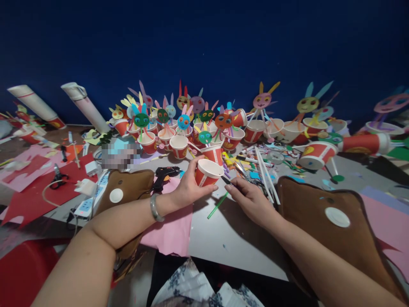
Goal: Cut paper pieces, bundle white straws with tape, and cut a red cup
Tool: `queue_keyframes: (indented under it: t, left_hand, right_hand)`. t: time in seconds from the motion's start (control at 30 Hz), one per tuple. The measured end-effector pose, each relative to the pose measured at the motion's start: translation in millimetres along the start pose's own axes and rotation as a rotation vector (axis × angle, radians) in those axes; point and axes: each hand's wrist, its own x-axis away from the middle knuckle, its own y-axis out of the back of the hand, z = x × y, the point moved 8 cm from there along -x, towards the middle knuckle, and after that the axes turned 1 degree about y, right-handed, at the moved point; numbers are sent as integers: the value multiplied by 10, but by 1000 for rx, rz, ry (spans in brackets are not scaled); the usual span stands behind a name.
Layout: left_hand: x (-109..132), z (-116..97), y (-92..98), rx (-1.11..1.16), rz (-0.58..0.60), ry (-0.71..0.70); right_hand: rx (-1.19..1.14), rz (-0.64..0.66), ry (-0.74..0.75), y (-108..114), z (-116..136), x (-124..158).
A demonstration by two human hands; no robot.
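Note:
My left hand [188,184] is closed round a red-and-white paper cup [207,172], held upright just above the grey table [230,232]. A silver bracelet sits on that wrist. My right hand [249,197] is to the right of the cup, fingers pinched on a thin dark pointed tool [227,180] whose tip points at the cup's side. A green straw [217,205] lies on the table below both hands.
Several paper cups with coloured bunny faces [183,121] crowd the back of the table. White straws [263,172], a black glue gun [166,172], scissors [59,175], red and pink paper sheets [35,187] and two brown cushions [326,221] lie around.

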Motion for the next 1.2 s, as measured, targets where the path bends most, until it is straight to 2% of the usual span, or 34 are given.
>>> queue_keyframes:
  t: [0.1,0.17,0.23,0.33,0.4,0.47,0.57,0.63,0.7,0.8,0.87,0.93,1.07,1.13,1.2]
  left_hand:
    - [1,22,3,-3,-3,8]
    - [4,35,0,5,3,20]
    - [8,42,-7,13,15,31]
    - [11,45,-13,6,22,33]
    - [8,52,-17,6,28,39]
    - [2,59,-19,14,31,48]
    - [-3,62,-23,48,35,72]
    - [0,58,-29,72,42,88]
    - [4,48,-26,76,38,96]
    - [9,45,-16,63,24,103]
    - [9,53,-19,68,25,108]
    - [7,65,-25,80,29,116]
    - [3,67,-27,96,31,129]
    - [4,52,-22,99,27,127]
    - [8,45,-23,111,28,131]
  right_hand:
    - [310,-160,49,95,23,52]
    - [407,-206,67,118,38,74]
    - [326,-162,50,100,22,54]
    - [39,1,4,10,3,-5]
    - [-49,56,1,-25,13,-20]
    - [58,4,19,8,13,-11]
    - [386,-156,80,94,35,40]
    - [477,-203,104,114,48,59]
    - [365,-155,87,98,28,35]
    - [34,7,30,14,1,-27]
    - [-67,60,11,-24,-3,-42]
    - [16,10,15,-1,-21,-31]
    - [357,-189,64,101,-16,39]
    - [334,-178,58,99,-22,33]
    - [170,-82,41,52,-34,-7]
